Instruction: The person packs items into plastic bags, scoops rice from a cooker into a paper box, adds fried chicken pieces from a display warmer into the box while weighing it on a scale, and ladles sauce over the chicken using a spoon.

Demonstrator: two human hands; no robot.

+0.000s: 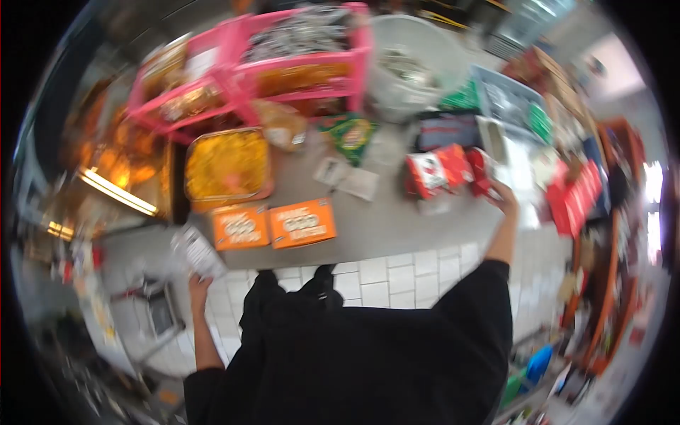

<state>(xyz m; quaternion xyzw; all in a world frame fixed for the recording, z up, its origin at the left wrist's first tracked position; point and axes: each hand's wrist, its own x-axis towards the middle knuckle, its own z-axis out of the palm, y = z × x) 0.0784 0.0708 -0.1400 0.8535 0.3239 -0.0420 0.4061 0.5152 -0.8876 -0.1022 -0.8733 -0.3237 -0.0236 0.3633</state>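
Note:
My left hand (pixel 200 281) is low on the left, its fingers closed on the lower end of a clear plastic bag (pixel 198 251) with pale printing. Over on the right side of the counter, my right hand (pixel 504 198) has its fingers around the edge of a small red packet (pixel 480 170). Motion blur softens the grip there. A red and white packet (pixel 438 171) lies just left of it. Two orange boxes (pixel 303 223) with white lettering stand at the counter's front edge, between my hands.
A metal tray of yellow food (pixel 228 164) sits on the grey counter (pixel 382 227). Behind are pink crates (pixel 237 67) of packets, a whitish tub (pixel 389 99) and a blue-grey bin (pixel 496 78). Green packet (pixel 348 136) and white sachets (pixel 358 183) lie mid-counter. Red bags (pixel 574 195) hang at right.

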